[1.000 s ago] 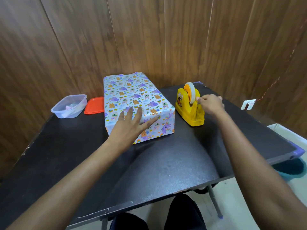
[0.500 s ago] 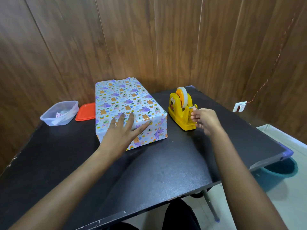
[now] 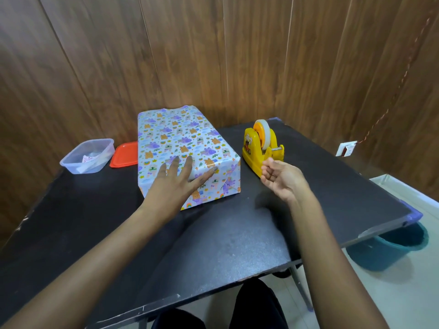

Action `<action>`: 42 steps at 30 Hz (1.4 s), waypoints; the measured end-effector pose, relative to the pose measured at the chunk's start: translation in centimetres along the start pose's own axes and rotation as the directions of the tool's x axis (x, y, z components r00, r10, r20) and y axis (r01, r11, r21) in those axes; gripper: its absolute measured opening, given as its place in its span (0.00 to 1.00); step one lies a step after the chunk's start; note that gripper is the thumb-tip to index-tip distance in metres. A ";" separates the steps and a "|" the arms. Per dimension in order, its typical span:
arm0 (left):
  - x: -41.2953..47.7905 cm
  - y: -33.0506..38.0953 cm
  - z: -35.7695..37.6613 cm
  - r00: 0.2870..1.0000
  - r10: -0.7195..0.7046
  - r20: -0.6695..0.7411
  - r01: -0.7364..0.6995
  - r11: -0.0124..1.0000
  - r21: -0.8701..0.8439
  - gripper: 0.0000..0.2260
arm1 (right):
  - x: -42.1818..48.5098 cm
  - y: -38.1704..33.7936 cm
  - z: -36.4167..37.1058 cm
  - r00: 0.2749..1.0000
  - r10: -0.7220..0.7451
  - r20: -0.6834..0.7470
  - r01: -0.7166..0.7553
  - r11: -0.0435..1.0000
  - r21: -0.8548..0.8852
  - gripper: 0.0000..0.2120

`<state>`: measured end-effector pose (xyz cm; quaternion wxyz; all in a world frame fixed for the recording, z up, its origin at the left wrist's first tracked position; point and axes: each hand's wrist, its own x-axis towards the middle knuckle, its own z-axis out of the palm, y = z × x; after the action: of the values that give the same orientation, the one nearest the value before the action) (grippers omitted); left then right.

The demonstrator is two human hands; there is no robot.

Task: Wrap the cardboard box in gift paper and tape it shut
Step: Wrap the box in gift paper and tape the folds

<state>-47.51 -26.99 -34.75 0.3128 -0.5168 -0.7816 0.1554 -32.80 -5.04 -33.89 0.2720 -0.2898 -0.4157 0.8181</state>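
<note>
The box (image 3: 180, 138), covered in white gift paper with purple and orange animals, lies on the black table (image 3: 225, 245). My left hand (image 3: 175, 186) lies flat on its near top edge, fingers spread, pressing down the folded end flap. A yellow tape dispenser (image 3: 259, 148) with a roll of clear tape stands just right of the box. My right hand (image 3: 280, 179) hovers in front of its cutter, thumb and fingertips pinched together as on a short piece of clear tape, which is barely visible.
A clear plastic tub (image 3: 88, 155) and its red lid (image 3: 124, 154) sit at the back left, against the wooden wall. A teal bucket (image 3: 392, 248) stands on the floor past the table's right edge. My knees show below the near edge.
My right hand has come off the dispenser's cutter and pulled back toward me, fingers pinched. The left hand stays flat on the box. The camera has tilted slightly.
</note>
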 end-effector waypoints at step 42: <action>-4.8 -3.7 1.7 0.939 -0.240 -0.245 0.131 0.911 -0.392 0.31 | -6.7 15.5 16.2 0.960 0.271 0.068 -0.278 0.950 0.141 0.14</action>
<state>-49.91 -32.72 -35.50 0.3335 -0.5060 -0.7888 -0.1022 -42.77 -25.94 -37.29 0.1665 -0.3039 -0.3155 0.8834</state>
